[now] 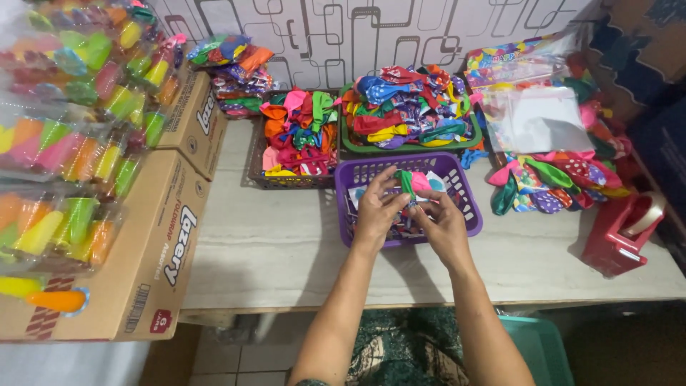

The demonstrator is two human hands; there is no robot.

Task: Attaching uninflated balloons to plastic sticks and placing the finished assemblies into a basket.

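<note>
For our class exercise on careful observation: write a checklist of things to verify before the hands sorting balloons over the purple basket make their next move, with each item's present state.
1. Both hands on the balloons: left hand and right hand pinch the green and pink balloons: ok.
2. Hands above the purple basket: ok.
3. Basket fully on the table: ok.
4. Green basket of balloons behind it, within view: ok.
5. Red tape dispenser clear of the hands: ok.
6. Number of balloons held: cannot tell.

Far left of the fingers [400, 199] lay brown cardboard boxes [146, 264] with clear packs [64, 143] of bright toys on top. Up right of them sat a clear plastic bag [536, 118].
</note>
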